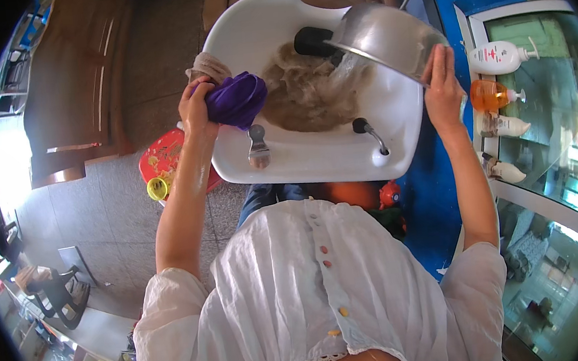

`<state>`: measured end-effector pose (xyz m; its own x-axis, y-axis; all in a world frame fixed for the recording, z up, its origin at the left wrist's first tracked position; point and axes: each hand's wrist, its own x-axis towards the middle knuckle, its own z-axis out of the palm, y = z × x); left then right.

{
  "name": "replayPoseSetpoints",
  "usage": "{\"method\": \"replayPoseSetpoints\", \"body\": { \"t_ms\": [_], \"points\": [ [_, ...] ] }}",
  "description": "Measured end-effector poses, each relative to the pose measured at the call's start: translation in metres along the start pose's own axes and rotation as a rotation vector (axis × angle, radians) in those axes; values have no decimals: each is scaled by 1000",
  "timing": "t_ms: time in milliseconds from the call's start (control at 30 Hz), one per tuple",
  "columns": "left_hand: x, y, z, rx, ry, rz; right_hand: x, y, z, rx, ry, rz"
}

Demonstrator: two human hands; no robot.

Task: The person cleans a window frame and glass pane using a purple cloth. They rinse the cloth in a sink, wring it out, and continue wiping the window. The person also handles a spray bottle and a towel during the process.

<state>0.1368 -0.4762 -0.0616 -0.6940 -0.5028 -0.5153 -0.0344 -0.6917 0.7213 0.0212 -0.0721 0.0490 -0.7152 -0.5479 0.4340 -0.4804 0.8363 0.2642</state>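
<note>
My left hand grips a bunched purple cloth and a beige cloth at the left rim of a white shampoo basin. On the right, my right hand holds the side of a tilted stainless steel pot, and water pours from it into the basin. Brownish water swirls there; whether something lies in it, I cannot tell. A black neck rest touches the pot's rim. A chrome tap lever and a hand shower sit along the near side.
A white pump bottle, an orange pump bottle and other bottles stand on the window ledge at right. A red stool with a yellow cup is left of the basin. A brown couch lies beyond.
</note>
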Motion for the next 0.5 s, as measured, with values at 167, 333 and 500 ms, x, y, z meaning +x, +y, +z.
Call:
{"method": "replayPoseSetpoints", "body": {
  "t_ms": [167, 333, 500],
  "points": [
    [-29, 23, -27, -193, -32, -44, 6, 4, 6, 91, 47, 134],
    [-89, 46, -91, -560, -48, -136, -65, 5, 118, 1129, -413, 1178],
    [-177, 47, -159, -711, 202, -19, -119, -63, 207, 1546, -815, 1685]
  ]
}}
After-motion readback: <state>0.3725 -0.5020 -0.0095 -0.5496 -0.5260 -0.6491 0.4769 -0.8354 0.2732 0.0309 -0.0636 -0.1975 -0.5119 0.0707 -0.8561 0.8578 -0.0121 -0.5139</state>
